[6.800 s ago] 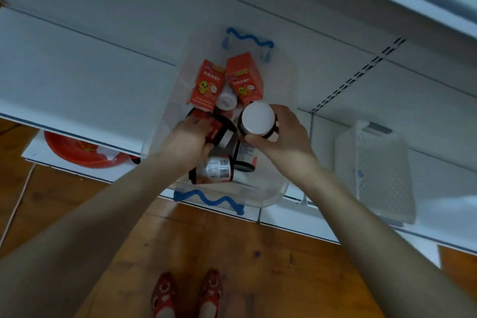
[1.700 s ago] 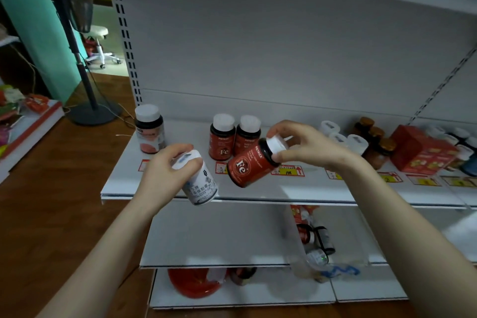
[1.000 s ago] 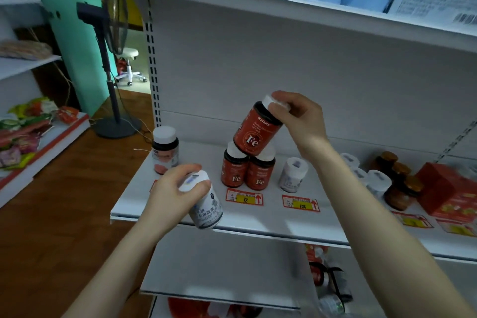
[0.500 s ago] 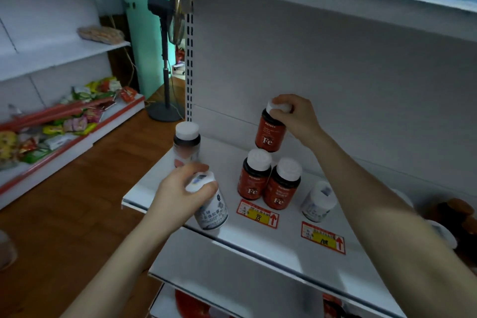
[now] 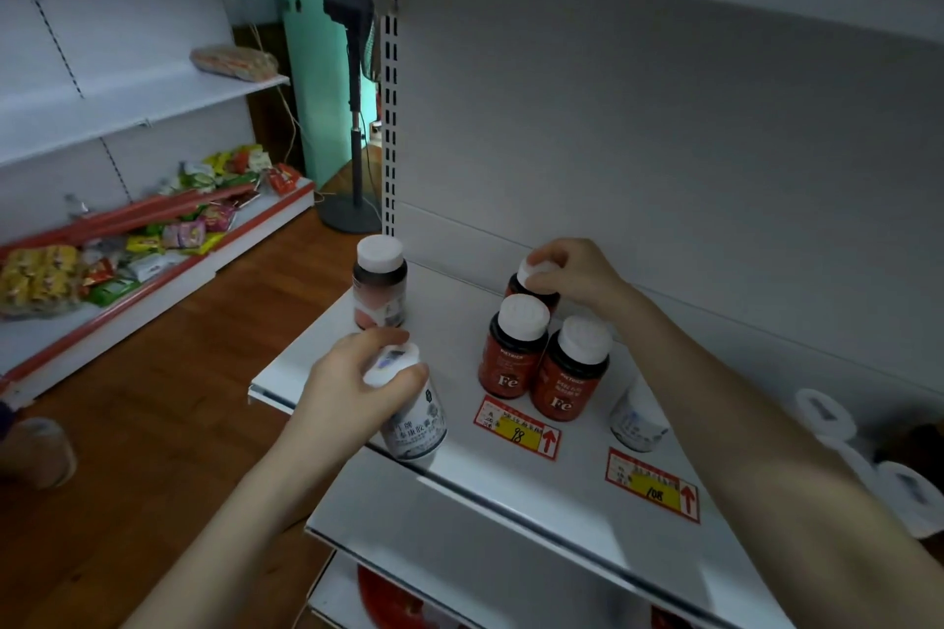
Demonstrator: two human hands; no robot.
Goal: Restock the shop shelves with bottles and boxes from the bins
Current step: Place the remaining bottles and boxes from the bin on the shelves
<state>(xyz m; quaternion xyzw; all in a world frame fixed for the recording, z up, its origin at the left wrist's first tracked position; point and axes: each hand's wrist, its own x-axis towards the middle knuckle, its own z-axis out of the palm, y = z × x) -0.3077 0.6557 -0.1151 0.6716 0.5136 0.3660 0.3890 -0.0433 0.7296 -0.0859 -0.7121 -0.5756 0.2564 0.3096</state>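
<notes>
Curled right hand on round white cap of red bottle; left hand around smooth cylindrical white bottle

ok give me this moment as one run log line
right hand: grips cap of red bottle behind two red Fe bottles on shelf | left hand: holds white bottle at shelf front

white "fe": left dark-red white-capped plastic bottle and right dark-red bottle. handwritten "98": red-and-yellow paper price tag at their 6 o'clock. "108": second price tag at 4 o'clock.
</notes>
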